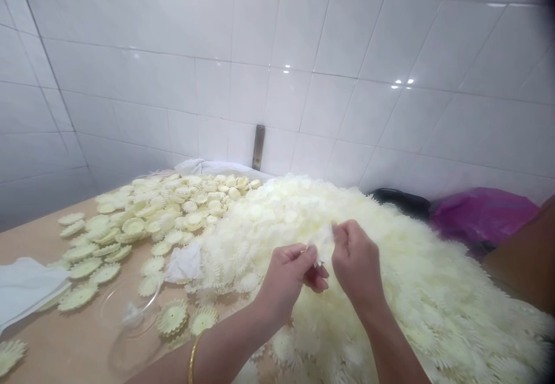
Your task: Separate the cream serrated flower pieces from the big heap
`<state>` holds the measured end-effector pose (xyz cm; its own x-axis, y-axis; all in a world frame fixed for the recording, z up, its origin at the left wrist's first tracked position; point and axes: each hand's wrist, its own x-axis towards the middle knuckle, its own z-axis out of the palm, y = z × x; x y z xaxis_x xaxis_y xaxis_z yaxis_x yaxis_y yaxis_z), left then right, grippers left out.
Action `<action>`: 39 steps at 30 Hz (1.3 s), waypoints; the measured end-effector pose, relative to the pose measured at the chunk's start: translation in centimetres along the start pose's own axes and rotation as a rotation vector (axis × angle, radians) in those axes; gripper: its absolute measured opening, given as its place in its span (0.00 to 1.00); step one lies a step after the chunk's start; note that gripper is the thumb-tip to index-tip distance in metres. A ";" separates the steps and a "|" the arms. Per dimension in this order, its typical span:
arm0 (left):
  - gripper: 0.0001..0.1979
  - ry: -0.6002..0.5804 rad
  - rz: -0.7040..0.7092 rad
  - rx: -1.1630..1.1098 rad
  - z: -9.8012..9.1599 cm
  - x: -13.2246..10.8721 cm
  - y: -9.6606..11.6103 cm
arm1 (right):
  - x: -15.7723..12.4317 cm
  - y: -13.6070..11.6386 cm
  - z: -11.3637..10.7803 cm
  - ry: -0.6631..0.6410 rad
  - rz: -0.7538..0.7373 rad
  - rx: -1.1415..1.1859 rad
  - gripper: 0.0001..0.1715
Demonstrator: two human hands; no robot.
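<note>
Between my two hands is a thin whitish petal piece, partly blurred against the pile behind it. My left hand, a gold bangle on its wrist, pinches the lower left part of the piece between thumb and fingers. My right hand is closed, its thumb and forefinger on the piece's right edge. Below and behind both hands spreads a large heap of pale cream petal pieces with frilled edges. Pale yellow scalloped discs lie in stacks and loose to the left.
A wooden table carries everything. On it lie white paper sheets, a crumpled white scrap and a clear round lid or dish. A purple plastic bag and a black item sit at the right, near the tiled wall.
</note>
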<state>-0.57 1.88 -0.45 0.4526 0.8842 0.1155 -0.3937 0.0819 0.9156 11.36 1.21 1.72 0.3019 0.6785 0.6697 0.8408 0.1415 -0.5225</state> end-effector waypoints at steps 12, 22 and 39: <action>0.18 0.136 0.075 0.031 0.4 -1.2 0.6 | 1.0 2.4 0.0 0.087 -0.012 -0.365 0.14; 0.18 0.131 -0.019 0.152 -0.3 0.2 0.0 | 1.1 1.4 -2.2 0.016 -0.053 -0.253 0.17; 0.17 0.175 0.128 0.170 -0.6 0.2 -0.2 | 0.5 -1.0 -3.1 -0.584 0.063 0.294 0.17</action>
<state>-0.89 2.29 -0.84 0.2567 0.9496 0.1800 -0.2922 -0.1013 0.9510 12.07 -0.82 4.14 -0.0165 0.9598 0.2801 0.6468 0.2239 -0.7291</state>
